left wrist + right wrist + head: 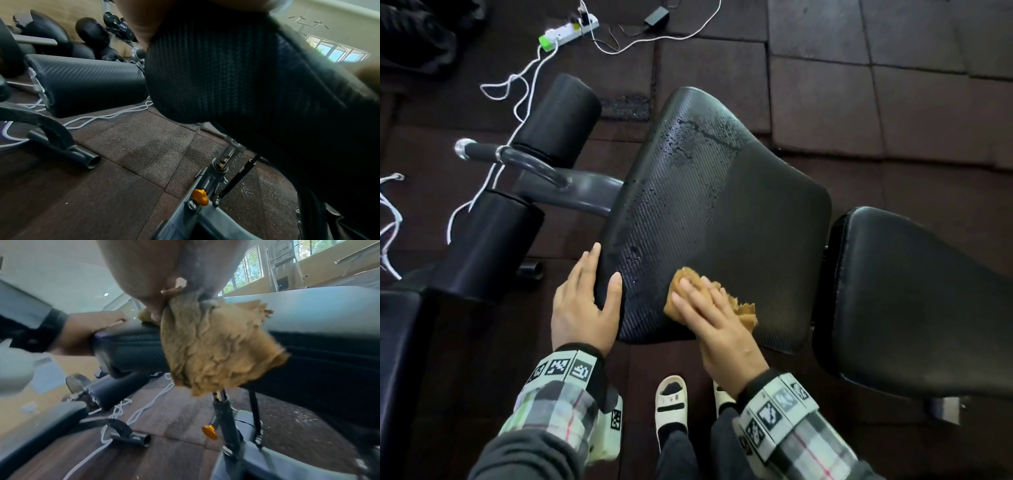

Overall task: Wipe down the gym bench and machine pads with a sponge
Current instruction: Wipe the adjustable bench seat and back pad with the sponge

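The black textured seat pad carries water droplets over its far and left parts. My left hand grips its near-left corner, thumb on top and fingers along the side; the right wrist view shows this left hand wrapped round the pad corner. My right hand lies on an orange-brown sponge and holds it against the pad's near part. In the right wrist view the ragged sponge hangs from my thumb and palm. The smooth back pad adjoins on the right.
Two black foam rollers and a chrome-tipped handle stand left of the seat. White cables run over the rubber floor tiles to a power strip. My slippered foot is below the pad. An orange knob sits on the frame.
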`<action>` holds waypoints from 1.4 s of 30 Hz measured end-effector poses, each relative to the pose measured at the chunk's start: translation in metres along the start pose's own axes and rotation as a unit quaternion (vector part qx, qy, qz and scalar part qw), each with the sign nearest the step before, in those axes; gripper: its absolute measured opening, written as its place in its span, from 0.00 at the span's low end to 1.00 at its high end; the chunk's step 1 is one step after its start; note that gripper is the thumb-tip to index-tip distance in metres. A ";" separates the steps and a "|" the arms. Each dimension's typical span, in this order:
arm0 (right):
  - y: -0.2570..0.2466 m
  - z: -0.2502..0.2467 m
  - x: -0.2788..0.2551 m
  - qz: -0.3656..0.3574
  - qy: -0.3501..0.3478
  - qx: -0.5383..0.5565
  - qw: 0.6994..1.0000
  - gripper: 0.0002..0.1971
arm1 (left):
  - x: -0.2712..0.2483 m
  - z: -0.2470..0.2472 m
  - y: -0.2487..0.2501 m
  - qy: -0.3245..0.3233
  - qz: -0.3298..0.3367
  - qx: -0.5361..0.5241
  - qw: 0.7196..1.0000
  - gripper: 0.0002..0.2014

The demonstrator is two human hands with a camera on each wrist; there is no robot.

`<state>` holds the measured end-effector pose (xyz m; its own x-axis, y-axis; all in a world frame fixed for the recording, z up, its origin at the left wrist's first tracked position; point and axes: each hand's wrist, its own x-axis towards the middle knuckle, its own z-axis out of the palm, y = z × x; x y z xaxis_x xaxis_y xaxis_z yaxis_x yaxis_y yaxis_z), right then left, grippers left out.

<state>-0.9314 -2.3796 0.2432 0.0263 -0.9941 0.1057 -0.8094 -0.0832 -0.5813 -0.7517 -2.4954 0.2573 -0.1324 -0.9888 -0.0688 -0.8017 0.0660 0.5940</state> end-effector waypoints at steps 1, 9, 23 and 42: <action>0.001 -0.001 -0.011 -0.012 -0.015 -0.001 1.000 0.34 | 0.000 0.000 0.000 -0.001 -0.001 0.001 1.000 0.35; 0.052 -0.022 -0.037 0.095 0.064 0.012 0.993 0.34 | -0.001 0.000 0.004 -0.001 -0.011 -0.002 1.000 0.35; 0.021 -0.011 -0.023 0.028 0.025 0.014 0.999 0.36 | 0.008 -0.005 0.005 -0.024 -0.057 -0.062 0.996 0.31; 0.090 -0.055 0.135 0.117 -0.026 -0.033 0.992 0.26 | 0.023 0.006 0.033 -0.023 -0.067 0.054 0.996 0.34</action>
<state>-1.0329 -2.5178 0.2491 -0.1381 -0.9880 -0.0694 -0.8331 0.1538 -0.5313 -0.7851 -2.5148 0.2702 -0.0437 -0.9828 -0.1794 -0.8720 -0.0501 0.4870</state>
